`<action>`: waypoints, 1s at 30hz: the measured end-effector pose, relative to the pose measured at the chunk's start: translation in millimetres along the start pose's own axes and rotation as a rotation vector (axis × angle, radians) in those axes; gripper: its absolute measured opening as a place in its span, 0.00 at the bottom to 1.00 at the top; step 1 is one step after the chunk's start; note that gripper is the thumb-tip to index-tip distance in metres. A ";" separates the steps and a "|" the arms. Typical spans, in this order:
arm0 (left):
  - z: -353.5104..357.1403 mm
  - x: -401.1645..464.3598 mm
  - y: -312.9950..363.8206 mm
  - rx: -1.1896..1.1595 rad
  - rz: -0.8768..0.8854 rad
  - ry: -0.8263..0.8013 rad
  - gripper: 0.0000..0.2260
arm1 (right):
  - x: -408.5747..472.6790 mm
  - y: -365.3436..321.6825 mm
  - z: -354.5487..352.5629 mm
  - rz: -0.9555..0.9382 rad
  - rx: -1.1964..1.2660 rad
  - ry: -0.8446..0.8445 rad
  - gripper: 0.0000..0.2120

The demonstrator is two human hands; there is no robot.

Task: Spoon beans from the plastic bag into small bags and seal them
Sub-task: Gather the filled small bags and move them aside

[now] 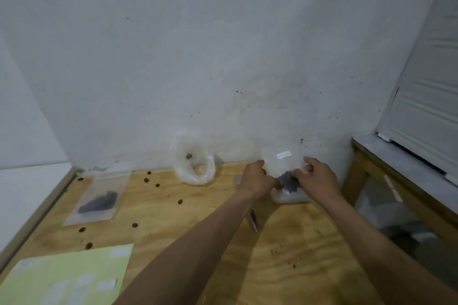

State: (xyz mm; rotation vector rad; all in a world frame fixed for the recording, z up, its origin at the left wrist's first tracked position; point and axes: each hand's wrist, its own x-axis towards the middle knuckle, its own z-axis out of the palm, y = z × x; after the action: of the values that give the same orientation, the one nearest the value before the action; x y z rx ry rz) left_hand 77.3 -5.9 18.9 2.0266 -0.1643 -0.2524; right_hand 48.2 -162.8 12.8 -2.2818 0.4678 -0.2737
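A small clear bag [285,163] with dark beans low inside stands at the far right of the wooden table [285,242]. My left hand [257,178] pinches its left side and my right hand [314,176] pinches its right side. The big plastic bag [194,166] slumps open against the wall, nearly without beans. A metal spoon [254,220] lies on the table, partly hidden under my left forearm. Another small bag with beans [98,202] lies flat at the left.
Loose beans [180,202] are scattered over the tabletop. A pale green sheet [69,277] covers the near left corner. The white wall runs along the back edge. A second wooden table [396,181] stands to the right, across a gap.
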 end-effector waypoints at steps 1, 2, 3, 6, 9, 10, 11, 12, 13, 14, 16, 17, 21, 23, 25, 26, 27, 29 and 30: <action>5.6 3.0 -1.3 -0.002 -0.032 -0.012 0.20 | 0.2 4.1 2.0 0.012 -0.035 -0.003 0.24; 10.2 5.9 -2.6 -0.006 -0.063 -0.025 0.20 | 0.9 7.9 4.3 0.024 -0.060 -0.010 0.22; 13.9 8.2 -3.7 -0.011 -0.092 -0.035 0.21 | 1.8 11.4 6.2 0.033 -0.073 -0.020 0.20; 19.5 12.2 -5.4 -0.040 -0.119 -0.046 0.21 | 5.4 17.7 9.0 0.038 -0.084 -0.015 0.18; 20.6 14.7 -8.7 -0.060 -0.108 -0.041 0.20 | 8.1 20.1 10.5 0.040 -0.078 0.005 0.17; 20.9 14.5 -9.3 -0.061 -0.107 -0.041 0.20 | 8.4 20.5 11.1 0.045 -0.078 0.009 0.17; 21.3 14.4 -10.0 -0.058 -0.106 -0.042 0.20 | 8.1 20.8 11.3 0.049 -0.078 0.012 0.17; 21.7 14.7 -10.6 -0.055 -0.104 -0.043 0.20 | 8.1 20.9 11.3 0.051 -0.074 0.015 0.19; 21.6 14.5 -10.5 -0.056 -0.103 -0.045 0.21 | 8.4 21.2 11.0 0.050 -0.069 0.018 0.20; 21.4 14.3 -10.4 -0.057 -0.100 -0.042 0.22 | 8.9 21.5 10.7 0.047 -0.064 0.018 0.20; 19.4 13.1 -9.5 -0.056 -0.092 -0.030 0.23 | 9.1 21.5 9.8 0.043 -0.066 0.022 0.22; 18.3 11.9 -8.9 -0.054 -0.087 -0.021 0.24 | 8.7 21.3 9.0 0.035 -0.075 0.032 0.23; 9.7 2.9 -3.5 -0.007 -0.016 0.039 0.28 | 3.3 13.7 6.8 -0.020 -0.113 0.096 0.24; -1.2 -1.2 -0.6 -0.004 0.034 0.073 0.30 | 0.8 0.9 9.5 -0.059 -0.102 0.103 0.24; -18.9 -3.8 0.6 -0.002 0.077 0.119 0.30 | -1.3 -20.1 16.4 -0.113 -0.080 0.097 0.23; -30.0 -5.7 0.8 0.006 0.095 0.147 0.29 | -1.6 -32.6 21.1 -0.147 -0.062 0.095 0.22; -42.0 -7.7 -0.4 0.019 0.110 0.181 0.28 | -2.8 -45.9 25.9 -0.177 -0.045 0.091 0.22; -69.5 -14.4 -6.0 0.039 0.126 0.253 0.25 | -6.5 -72.7 38.3 -0.227 -0.009 0.073 0.21; -84.3 -18.5 -11.3 0.046 0.124 0.286 0.24 | -9.1 -85.8 46.1 -0.254 0.009 0.059 0.20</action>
State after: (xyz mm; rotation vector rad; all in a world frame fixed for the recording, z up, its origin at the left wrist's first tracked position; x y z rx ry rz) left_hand 80.5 76.2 47.7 2.0642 -0.1160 0.1201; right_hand 76.6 -74.6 44.2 -2.3296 0.2043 -0.4700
